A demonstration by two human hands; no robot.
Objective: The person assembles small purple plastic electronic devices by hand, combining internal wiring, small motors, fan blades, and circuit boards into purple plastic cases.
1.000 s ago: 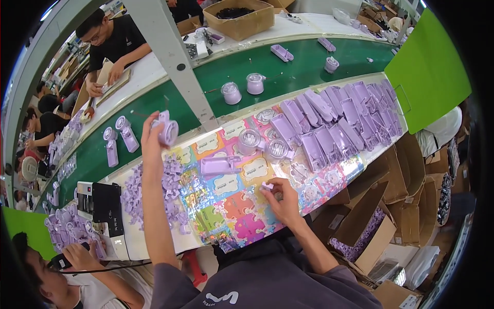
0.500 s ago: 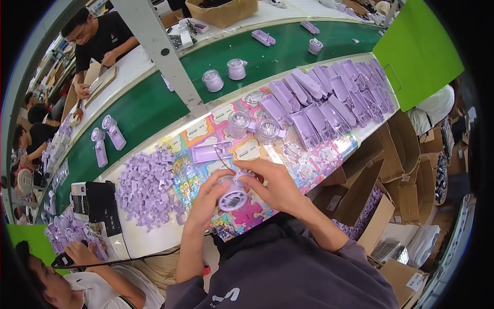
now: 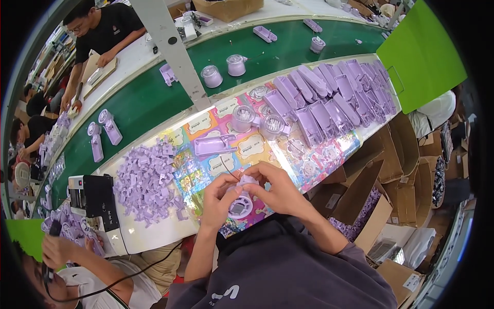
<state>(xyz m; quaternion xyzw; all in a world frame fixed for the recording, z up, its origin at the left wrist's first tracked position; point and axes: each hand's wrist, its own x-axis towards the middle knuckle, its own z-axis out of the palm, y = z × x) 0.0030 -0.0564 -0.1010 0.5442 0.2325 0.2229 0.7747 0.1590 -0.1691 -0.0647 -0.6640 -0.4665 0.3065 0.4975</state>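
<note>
Both my hands hold a round light-purple fan housing (image 3: 240, 208) low over the front edge of the bench. My left hand (image 3: 218, 201) grips its left side, thumb across the top. With fingers bent over its neck, my right hand (image 3: 275, 189) pinches at the upper part; the fingertips of both hands nearly meet there. A thin dark wire (image 3: 226, 166) rises from the neck. Just beyond lies an open purple handle shell (image 3: 212, 146) on the colourful printed sheet (image 3: 251, 149). Two more round fan housings (image 3: 244, 118) stand behind it, to the right.
A heap of small purple parts (image 3: 146, 183) lies left, beside a black device (image 3: 95, 195). Rows of handle shells (image 3: 329, 110) fill the right. A green conveyor (image 3: 154, 105) carries purple parts beyond a metal post (image 3: 172, 46). Cardboard boxes (image 3: 378, 216) stand right; a co-worker's hand (image 3: 59, 250) is left.
My hands have drawn closer together round the neck, and the fan housing has shifted slightly right and down. The co-worker at left has raised a dark tool. Another purple part shows beside the post.
</note>
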